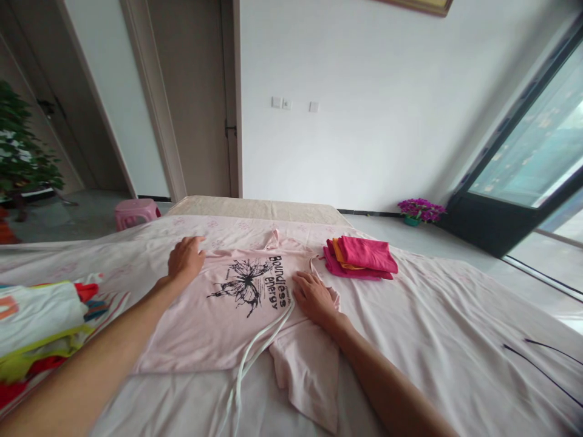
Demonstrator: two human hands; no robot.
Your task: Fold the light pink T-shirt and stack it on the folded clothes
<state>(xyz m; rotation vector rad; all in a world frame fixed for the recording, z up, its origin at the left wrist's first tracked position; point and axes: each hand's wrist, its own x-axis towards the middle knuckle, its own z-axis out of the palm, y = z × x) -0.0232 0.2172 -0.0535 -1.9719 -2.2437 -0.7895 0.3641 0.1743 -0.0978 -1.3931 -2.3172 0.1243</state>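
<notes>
A pale pink T-shirt [228, 315] with a black butterfly print and the words "Boundless energy" lies spread flat on a bed. My left hand [185, 258] rests flat on its far left corner, fingers stretched out. My right hand [313, 297] lies open on the shirt's right side, beside the print, palm down. One sleeve [307, 370] is folded toward me below my right wrist. A white cord [255, 355] crosses the shirt's lower part.
The bed is covered by a light pink sheet [432, 328]. A folded stack of magenta and orange clothes [359, 258] lies to the right of the shirt. Colourful garments [40, 321] are piled at the left edge. A pink stool [135, 212] and a flower pot [419, 212] stand on the floor.
</notes>
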